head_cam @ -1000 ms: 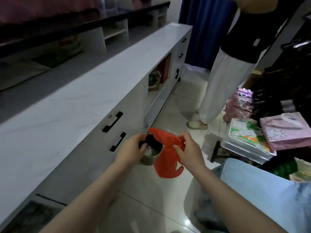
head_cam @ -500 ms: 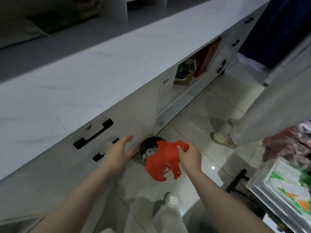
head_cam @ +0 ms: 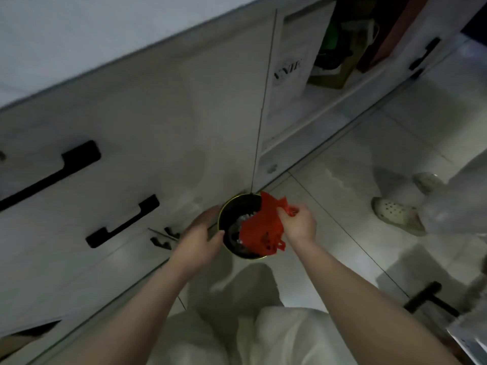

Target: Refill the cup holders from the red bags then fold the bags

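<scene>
A round dark cup holder (head_cam: 228, 216) with a gold rim stands on the floor against the white cabinet. Pale, shiny contents show inside it. A crumpled red plastic bag (head_cam: 263, 227) hangs over its right half, partly covering the opening. My right hand (head_cam: 299, 223) pinches the bag's upper corner just right of the holder. My left hand (head_cam: 199, 238) rests against the holder's left rim, fingers curved around its side.
White cabinet (head_cam: 158, 133) with black drawer handles (head_cam: 123, 223) runs along the left. An open shelf (head_cam: 340, 48) with boxes sits at the upper right. Another person's shoe (head_cam: 395, 213) stands on the tiled floor at right. My pale trousers (head_cam: 263, 335) fill the bottom.
The view has dropped closer to the floor. My left hand has come from the cabinet front onto the holder's rim. The red bag has moved over the holder's opening.
</scene>
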Action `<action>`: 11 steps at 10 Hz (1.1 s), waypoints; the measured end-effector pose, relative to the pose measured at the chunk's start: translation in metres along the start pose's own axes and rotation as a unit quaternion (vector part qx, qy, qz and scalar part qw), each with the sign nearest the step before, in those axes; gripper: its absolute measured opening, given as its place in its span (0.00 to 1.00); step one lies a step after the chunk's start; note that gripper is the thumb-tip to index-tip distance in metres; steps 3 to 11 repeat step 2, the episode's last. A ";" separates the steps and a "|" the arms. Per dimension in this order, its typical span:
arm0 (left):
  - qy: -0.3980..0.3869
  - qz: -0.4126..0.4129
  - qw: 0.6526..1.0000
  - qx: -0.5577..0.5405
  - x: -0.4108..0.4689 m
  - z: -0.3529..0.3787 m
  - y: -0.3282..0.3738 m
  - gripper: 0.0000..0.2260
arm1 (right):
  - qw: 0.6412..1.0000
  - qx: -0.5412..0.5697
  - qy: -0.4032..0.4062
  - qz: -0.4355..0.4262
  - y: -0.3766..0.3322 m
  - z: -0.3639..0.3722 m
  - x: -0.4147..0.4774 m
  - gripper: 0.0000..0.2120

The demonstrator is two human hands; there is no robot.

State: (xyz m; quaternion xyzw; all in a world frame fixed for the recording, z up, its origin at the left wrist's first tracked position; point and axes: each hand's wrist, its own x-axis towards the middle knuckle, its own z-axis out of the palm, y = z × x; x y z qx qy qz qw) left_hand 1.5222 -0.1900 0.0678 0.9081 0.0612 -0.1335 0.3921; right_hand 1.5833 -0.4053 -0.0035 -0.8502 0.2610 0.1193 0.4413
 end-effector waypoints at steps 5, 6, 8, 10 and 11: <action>-0.018 -0.042 0.999 -0.007 0.021 0.015 -0.021 0.24 | 0.993 -0.051 -0.102 0.022 0.020 0.033 0.030 0.25; -0.018 -0.042 0.999 -0.007 0.021 0.015 -0.021 0.24 | 0.993 -0.051 -0.102 0.022 0.020 0.033 0.030 0.25; -0.018 -0.042 0.999 -0.007 0.021 0.015 -0.021 0.24 | 0.993 -0.051 -0.102 0.022 0.020 0.033 0.030 0.25; -0.018 -0.042 0.999 -0.007 0.021 0.015 -0.021 0.24 | 0.993 -0.051 -0.102 0.022 0.020 0.033 0.030 0.25; -0.018 -0.042 0.999 -0.007 0.021 0.015 -0.021 0.24 | 0.993 -0.051 -0.102 0.022 0.020 0.033 0.030 0.25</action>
